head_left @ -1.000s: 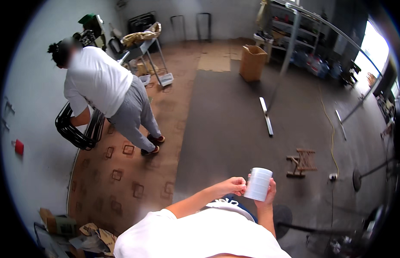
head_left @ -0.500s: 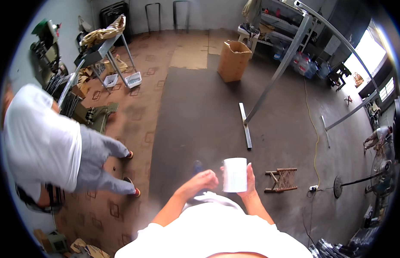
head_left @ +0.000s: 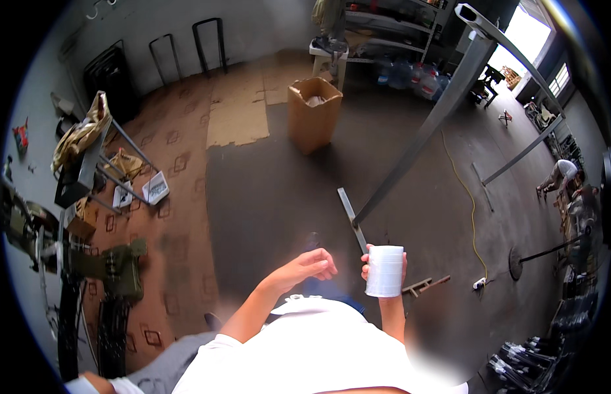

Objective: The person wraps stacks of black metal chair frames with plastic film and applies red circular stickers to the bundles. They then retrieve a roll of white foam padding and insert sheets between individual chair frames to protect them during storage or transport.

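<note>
White, faintly see-through and banded, a smooth cylinder (head_left: 385, 272) is standing nearly upright in the right hand (head_left: 365, 270), whose fingers are wrapping around its back and showing at both sides. Bare and holding nothing, the left hand (head_left: 308, 265) is hovering near it, fingers loosely bent, not touching. Beyond, a low brown wooden stool (head_left: 426, 286) is resting on the dark grey floor (head_left: 285, 197). Good holding is probably calling for an even, gentle wrap that is supporting every band without squeezing.
</note>
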Demonstrator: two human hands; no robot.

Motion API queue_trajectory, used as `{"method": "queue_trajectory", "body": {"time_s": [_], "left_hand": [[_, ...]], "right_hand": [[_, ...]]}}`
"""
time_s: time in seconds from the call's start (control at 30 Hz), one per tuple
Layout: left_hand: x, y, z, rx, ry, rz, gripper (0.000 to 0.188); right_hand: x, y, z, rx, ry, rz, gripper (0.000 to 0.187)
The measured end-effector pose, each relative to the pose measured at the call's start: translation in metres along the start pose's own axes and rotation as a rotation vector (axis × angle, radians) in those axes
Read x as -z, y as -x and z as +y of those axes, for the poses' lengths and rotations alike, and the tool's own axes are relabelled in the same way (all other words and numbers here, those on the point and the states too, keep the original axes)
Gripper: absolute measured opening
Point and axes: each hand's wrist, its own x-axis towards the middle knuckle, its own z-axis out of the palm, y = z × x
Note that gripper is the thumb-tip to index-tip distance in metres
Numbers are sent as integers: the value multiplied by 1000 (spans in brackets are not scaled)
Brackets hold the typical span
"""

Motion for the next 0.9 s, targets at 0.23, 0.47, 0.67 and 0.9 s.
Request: {"method": "queue_trajectory", "body": {"time_s": [0.23,0.47,0.67,0.9], "left_hand": [[126,-148,89,46,-120,15,22],[230,-273,173,-3,-39,89,21],[316,-420,204,186,13,-55,47],[339,-594,273,439,-196,-429,45]], "right_hand": [[13,-202,-81,-44,39,-168,79],[-41,-424,-125,-56,89,-54,78],[-12,-540,-174,34,76,18,71],[4,-591,-275,357,122,63,62]]}}
